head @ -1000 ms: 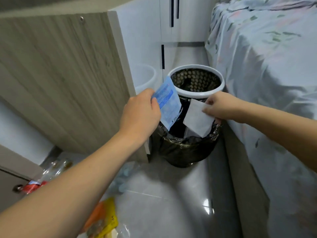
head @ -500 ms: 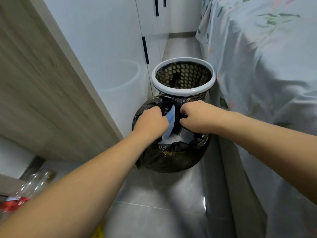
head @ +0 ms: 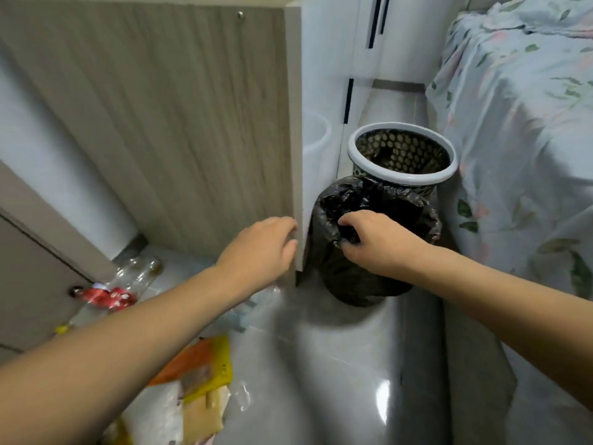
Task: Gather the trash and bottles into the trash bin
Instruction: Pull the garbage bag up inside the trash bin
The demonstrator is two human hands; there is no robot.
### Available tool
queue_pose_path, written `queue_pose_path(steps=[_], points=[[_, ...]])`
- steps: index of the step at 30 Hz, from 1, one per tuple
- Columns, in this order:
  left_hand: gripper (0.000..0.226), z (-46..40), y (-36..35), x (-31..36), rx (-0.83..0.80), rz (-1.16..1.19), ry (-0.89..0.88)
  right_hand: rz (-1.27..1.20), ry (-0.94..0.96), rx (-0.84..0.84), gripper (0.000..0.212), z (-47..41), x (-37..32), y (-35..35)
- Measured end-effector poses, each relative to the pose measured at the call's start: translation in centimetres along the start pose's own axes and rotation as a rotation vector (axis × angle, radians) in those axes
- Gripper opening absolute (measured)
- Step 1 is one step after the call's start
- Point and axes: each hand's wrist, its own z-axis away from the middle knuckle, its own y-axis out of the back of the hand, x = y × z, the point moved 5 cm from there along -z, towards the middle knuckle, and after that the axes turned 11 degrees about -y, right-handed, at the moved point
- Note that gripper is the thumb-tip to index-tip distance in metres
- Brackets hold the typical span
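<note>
The bed (head: 519, 130) fills the right side, and the wood-grain cabinet panel (head: 160, 107) the left. Between them, on the grey floor (head: 337, 364), stands the trash bin (head: 378, 248) lined with a black bag, touching a white-rimmed perforated basket (head: 402, 155) behind it. A second ago both hands held wrappers over the bin; those wrappers are now out of sight, apparently dropped inside. The right hand (head: 375, 242) stays at the bin, its fingers curled over the bag's rim. The left hand (head: 260, 248) has pulled back to the panel's edge, fingers relaxed and holding nothing. Still on the floor at lower left lie an orange-yellow wrapper (head: 205, 370) and a clear bottle (head: 128, 281) with a red label, so the gathering looks only partly done, with the free hand likely to fetch these.
</note>
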Motion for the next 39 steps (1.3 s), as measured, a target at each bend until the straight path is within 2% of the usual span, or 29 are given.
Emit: queue_pose_path(steps=[4, 9, 15, 20, 26, 33, 37, 39], points=[[0.034, 6.6, 2.7, -5.1, -0.03, -0.042, 0.085, 0.02, 0.113, -0.05, 0.045, 1.0, -8.1, -3.8], [0.034, 15.5, 5.3, -12.1, -0.059, -0.088, 0.218, 0.053, 0.246, -0.183, 0.047, 2.0, -19.5, -10.6], [0.026, 26.3, 3.6, -20.2, -0.141, -0.003, 0.432, 0.11, 0.325, -0.317, 0.05, 2.8, -27.7, -19.0], [0.027, 34.3, -0.2, -24.3, -0.238, 0.119, 0.628, 0.131, 0.24, -0.46, 0.052, 3.3, -29.3, -26.3], [0.037, 39.1, -4.6, -25.5, -0.361, 0.294, 0.67, 0.221, 0.173, -0.598, 0.051, 4.0, -28.9, -33.8], [0.032, 38.3, -5.4, -27.0, -0.24, 0.318, 0.71, 0.366, 0.129, -0.553, 0.056, 3.7, -28.3, -37.0], [0.028, 37.2, -6.3, -28.6, -0.22, 0.318, 0.781, 0.308, 0.131, -0.596, 0.036, 3.5, -28.2, -36.1], [0.029, 36.3, -6.8, -29.0, -0.228, 0.326, 0.818, 0.215, 0.114, -0.676, 0.009, 3.4, -28.1, -35.0]])
